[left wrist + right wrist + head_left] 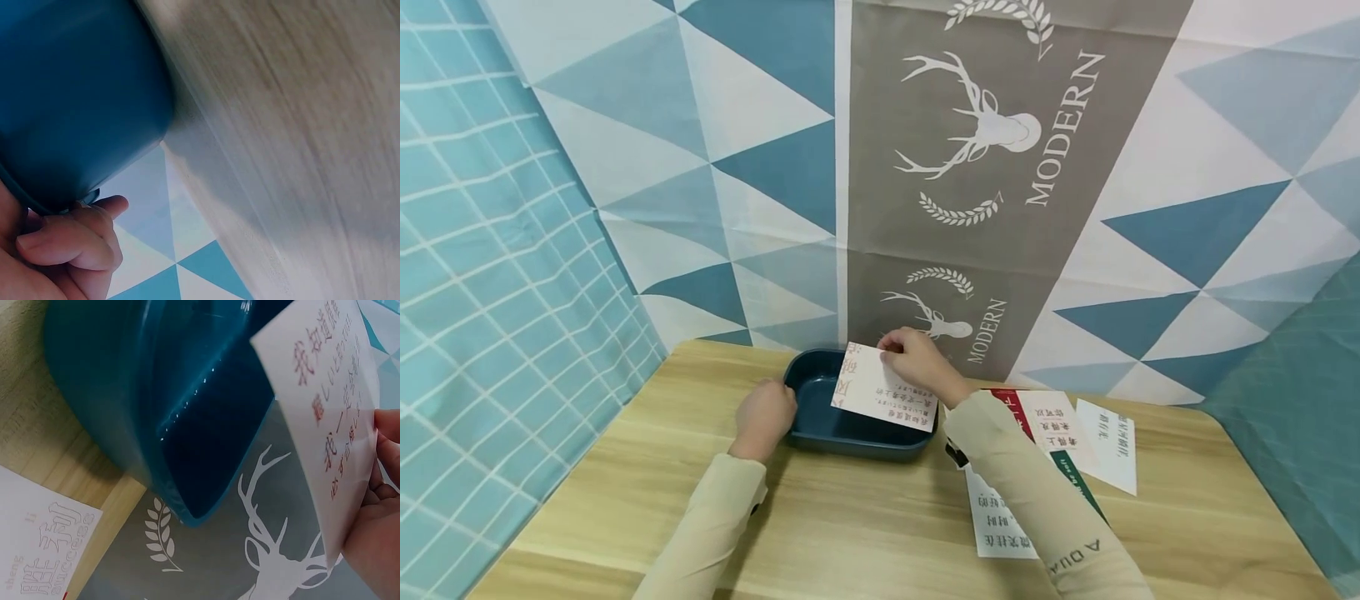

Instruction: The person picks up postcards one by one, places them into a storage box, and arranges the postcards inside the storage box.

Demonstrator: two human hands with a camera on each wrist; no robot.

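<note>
From where I stand: long pale-beige sleeves, both reaching the wrists. Left sleeve (pixel 700 529) plain on the visible side, lightly creased along the forearm; a small dark piece (pixel 756 507) shows at its cuff edge, too little to identify. Right sleeve (pixel 1037 492) similarly creased, with dark capital lettering (pixel 1073 557) toward the elbow, an A clear, the rest harder to read. Black fitting (pixel 957 455) juts beside the right cuff, partly covered. Left hand (pixel 767 415) and right hand (pixel 921 364) ungloved.

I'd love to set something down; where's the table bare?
Bare wooden tabletop lies between the sleeves, in front of the blue basin, and left of the left hand. Crowded around the right sleeve, where printed cards overlap.
</note>
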